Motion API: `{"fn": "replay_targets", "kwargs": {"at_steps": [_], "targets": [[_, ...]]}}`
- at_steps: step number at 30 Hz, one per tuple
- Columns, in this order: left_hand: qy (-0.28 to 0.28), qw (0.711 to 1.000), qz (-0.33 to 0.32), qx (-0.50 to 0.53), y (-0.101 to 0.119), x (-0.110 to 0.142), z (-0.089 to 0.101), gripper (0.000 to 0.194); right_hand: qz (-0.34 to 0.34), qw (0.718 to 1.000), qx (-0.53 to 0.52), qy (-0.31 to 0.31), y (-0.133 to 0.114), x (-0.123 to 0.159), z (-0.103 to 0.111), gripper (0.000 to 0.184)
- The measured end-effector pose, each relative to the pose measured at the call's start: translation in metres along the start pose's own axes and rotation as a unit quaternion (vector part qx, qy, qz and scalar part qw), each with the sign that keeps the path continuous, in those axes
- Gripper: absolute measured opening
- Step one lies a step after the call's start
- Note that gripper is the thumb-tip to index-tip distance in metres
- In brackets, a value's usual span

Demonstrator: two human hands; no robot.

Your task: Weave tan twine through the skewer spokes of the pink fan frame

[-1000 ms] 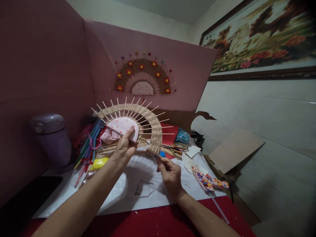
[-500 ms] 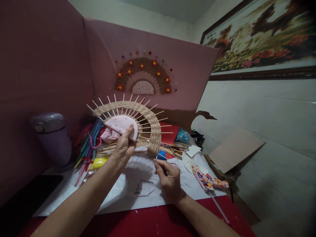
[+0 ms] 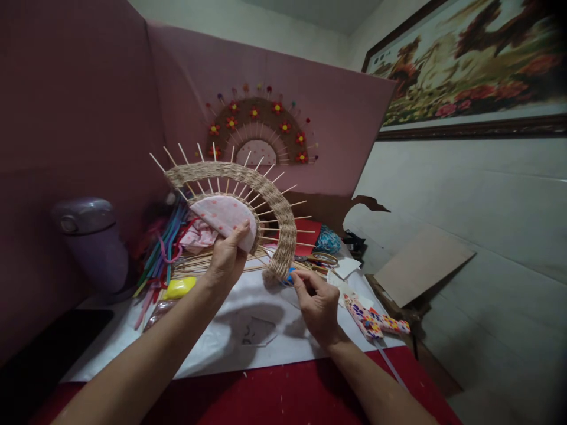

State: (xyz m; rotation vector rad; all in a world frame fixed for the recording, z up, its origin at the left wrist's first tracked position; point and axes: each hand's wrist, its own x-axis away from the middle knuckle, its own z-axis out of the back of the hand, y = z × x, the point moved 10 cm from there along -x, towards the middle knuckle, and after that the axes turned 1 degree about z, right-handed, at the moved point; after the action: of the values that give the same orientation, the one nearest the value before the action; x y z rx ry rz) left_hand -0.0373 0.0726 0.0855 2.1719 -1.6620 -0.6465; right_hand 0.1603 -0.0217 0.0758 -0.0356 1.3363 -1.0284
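Observation:
A half-round fan (image 3: 221,215) of thin sticks, with a woven twine band (image 3: 261,183) and a pink-dotted fabric centre, hangs tilted above the table. My left hand (image 3: 230,254) grips its fabric centre, thumb on the front face; the other fingers are behind it. At the band's lower right end, my right hand (image 3: 316,301) is closed in a pinch by the last stick. Whatever lies between those fingertips is too small to make out. A bit of blue material (image 3: 290,274) shows just behind them.
A finished fan with red flowers (image 3: 254,112) is on the pink panel behind. Left stand a purple bottle (image 3: 93,248), pipe cleaners (image 3: 162,257) and a yellow packet (image 3: 181,287). Scissors (image 3: 323,259), blue yarn (image 3: 328,239) and a flowered cloth piece (image 3: 363,316) lie right.
The fan and my left hand have risen slightly and shifted right. My right hand has moved right and a little upward, still pinched near the band's end.

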Motion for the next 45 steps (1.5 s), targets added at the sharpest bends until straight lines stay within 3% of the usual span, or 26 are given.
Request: {"fn": "replay_targets", "kwargs": {"at_steps": [12, 21, 26, 40, 45], "targets": [[0.020, 1.000, 0.022, 0.008, 0.008, 0.000, -0.003, 0.022, -0.079, 0.994, -0.078, 0.010, 0.019, -0.002, -0.002, 0.016], [0.075, 0.995, 0.070, 0.014, 0.004, 0.000, 0.005, 0.021, 0.014, 0.998, -0.058, 0.028, 0.012, -0.004, 0.000, 0.010], [0.057, 0.996, 0.065, -0.021, 0.004, -0.002, 0.004, 0.019, 0.019, 0.999, -0.039, 0.029, 0.013, -0.006, 0.004, 0.011], [0.046, 0.991, 0.072, -0.105, 0.001, -0.007, 0.010, 0.025, 0.209, 0.975, 0.072, 0.032, -0.021, -0.003, 0.013, 0.017], [0.039, 0.989, 0.048, -0.131, 0.005, -0.010, 0.011, 0.030, 0.226, 0.967, 0.110, 0.034, -0.026, -0.003, 0.014, 0.012]]}}
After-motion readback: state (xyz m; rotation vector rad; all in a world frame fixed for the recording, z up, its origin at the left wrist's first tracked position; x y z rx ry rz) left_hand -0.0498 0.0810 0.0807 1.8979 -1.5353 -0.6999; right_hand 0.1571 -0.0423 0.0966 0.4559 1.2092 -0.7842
